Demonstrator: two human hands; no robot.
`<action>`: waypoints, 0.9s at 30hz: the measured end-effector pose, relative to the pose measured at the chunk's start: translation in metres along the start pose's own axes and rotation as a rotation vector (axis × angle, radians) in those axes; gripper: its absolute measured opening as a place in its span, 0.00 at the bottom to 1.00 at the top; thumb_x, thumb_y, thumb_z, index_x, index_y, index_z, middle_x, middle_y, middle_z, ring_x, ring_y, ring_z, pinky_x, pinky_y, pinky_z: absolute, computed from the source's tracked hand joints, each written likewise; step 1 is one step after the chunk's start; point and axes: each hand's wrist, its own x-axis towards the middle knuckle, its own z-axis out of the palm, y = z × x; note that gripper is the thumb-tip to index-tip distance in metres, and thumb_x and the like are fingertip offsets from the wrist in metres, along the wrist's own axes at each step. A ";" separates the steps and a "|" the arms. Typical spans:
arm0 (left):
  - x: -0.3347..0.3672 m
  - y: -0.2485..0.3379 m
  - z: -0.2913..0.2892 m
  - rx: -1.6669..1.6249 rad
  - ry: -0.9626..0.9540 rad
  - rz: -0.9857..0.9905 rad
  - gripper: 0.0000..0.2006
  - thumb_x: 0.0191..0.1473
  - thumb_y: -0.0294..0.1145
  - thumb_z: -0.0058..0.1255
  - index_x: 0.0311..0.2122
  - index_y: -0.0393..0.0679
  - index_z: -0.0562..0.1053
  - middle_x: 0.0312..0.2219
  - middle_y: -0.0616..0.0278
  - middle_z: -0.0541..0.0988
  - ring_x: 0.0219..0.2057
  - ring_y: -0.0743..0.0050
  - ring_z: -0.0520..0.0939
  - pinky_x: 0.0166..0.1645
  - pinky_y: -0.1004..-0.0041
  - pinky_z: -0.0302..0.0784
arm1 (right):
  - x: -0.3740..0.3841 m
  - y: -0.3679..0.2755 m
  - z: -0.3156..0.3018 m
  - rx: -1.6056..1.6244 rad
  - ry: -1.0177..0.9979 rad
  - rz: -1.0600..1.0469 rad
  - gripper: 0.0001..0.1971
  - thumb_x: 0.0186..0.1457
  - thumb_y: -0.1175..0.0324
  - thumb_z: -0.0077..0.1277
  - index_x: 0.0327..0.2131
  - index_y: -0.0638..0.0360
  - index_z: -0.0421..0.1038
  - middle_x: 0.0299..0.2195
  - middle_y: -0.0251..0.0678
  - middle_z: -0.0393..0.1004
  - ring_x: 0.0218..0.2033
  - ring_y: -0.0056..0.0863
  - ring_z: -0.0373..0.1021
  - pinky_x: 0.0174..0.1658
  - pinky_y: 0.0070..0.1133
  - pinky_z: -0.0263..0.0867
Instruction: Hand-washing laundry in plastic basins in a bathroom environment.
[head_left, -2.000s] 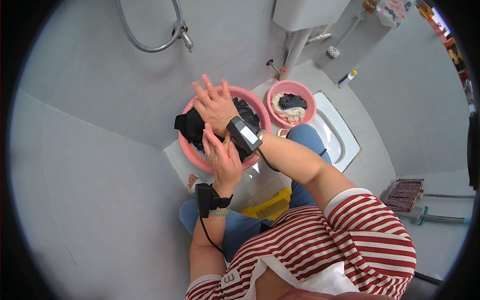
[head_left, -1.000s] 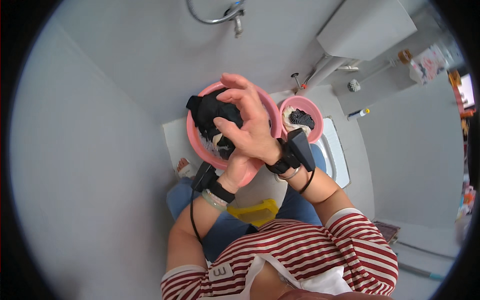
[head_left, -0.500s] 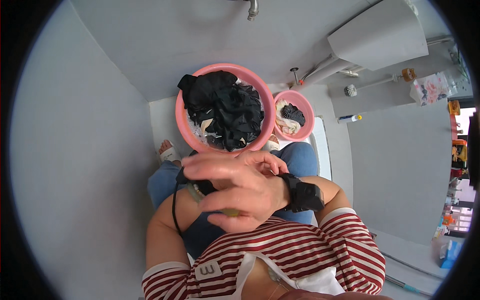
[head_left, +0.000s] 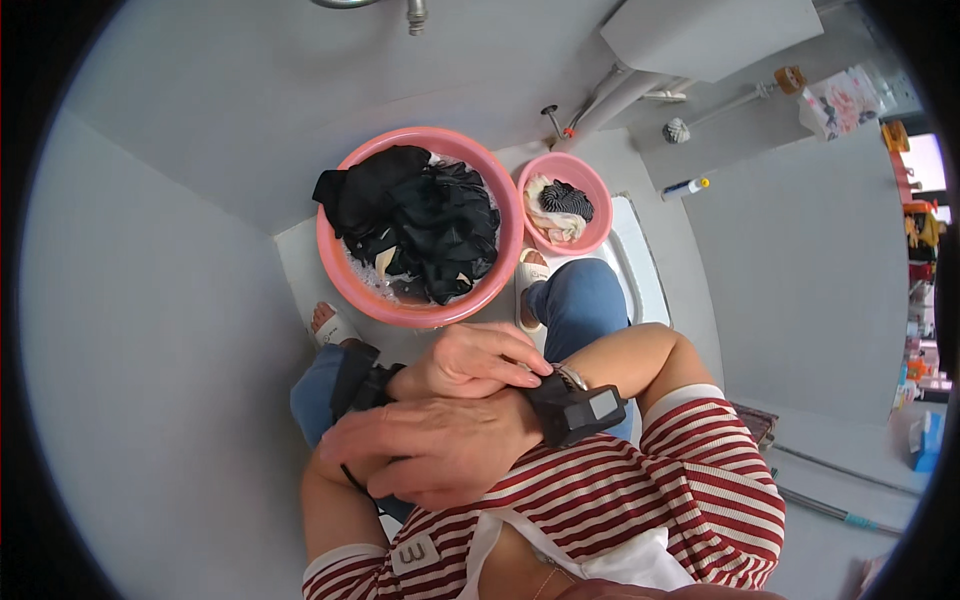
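My two forearms cross in front of my striped top. My left hand (head_left: pixel 478 360) reaches rightward, fingertips closed on the edge of a black box-shaped device (head_left: pixel 575 408) strapped to my right wrist. My right hand (head_left: pixel 430 450) points left over my left forearm, holding nothing, with its fingers apart and slightly blurred. Another black device (head_left: pixel 358 382) sits on my left wrist, and a dark cord hangs along that forearm. Beyond my hands stands a large pink basin (head_left: pixel 335 270) of dark wet clothes (head_left: pixel 420 220) in sudsy water.
A smaller pink basin (head_left: pixel 602 215) with a pale cloth and a dark striped cloth stands against the large one. A metal tap (head_left: pixel 416 18) juts from the wall above. At right are a white floor pan (head_left: pixel 645 265), a pipe (head_left: pixel 610 110) and a white tank (head_left: pixel 710 35).
My right hand has dropped lower, baring more of my left hand. The device on my right wrist has turned with it. The whole view has shifted, so the basins sit further left.
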 end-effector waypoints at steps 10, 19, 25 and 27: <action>0.012 0.010 -0.003 0.064 -0.144 -0.143 0.11 0.34 0.21 0.59 0.28 0.38 0.73 0.34 0.54 0.75 0.35 0.58 0.76 0.36 0.69 0.73 | -0.031 0.010 0.015 0.250 -0.131 0.101 0.05 0.37 0.78 0.48 0.24 0.66 0.68 0.43 0.46 0.63 0.43 0.37 0.63 0.41 0.27 0.63; 0.013 0.015 -0.006 0.526 -0.130 0.092 0.09 0.32 0.25 0.54 0.24 0.39 0.70 0.34 0.60 0.75 0.35 0.62 0.75 0.33 0.69 0.74 | -0.029 0.022 0.000 0.111 -0.143 -0.017 0.08 0.48 0.70 0.44 0.28 0.65 0.68 0.32 0.44 0.69 0.34 0.36 0.67 0.39 0.26 0.62; 0.017 0.022 -0.006 0.752 -0.218 0.072 0.15 0.35 0.26 0.55 0.34 0.39 0.72 0.41 0.58 0.73 0.41 0.59 0.72 0.38 0.68 0.73 | -0.035 0.024 0.002 0.195 -0.293 0.021 0.08 0.48 0.70 0.43 0.28 0.66 0.68 0.31 0.45 0.70 0.34 0.37 0.67 0.39 0.27 0.63; 0.015 0.023 -0.004 0.774 -0.268 0.029 0.18 0.36 0.28 0.56 0.38 0.38 0.72 0.44 0.56 0.71 0.43 0.58 0.71 0.39 0.67 0.72 | -0.036 0.027 0.003 0.241 -0.369 0.041 0.08 0.48 0.70 0.43 0.28 0.66 0.68 0.31 0.45 0.70 0.34 0.37 0.67 0.38 0.27 0.63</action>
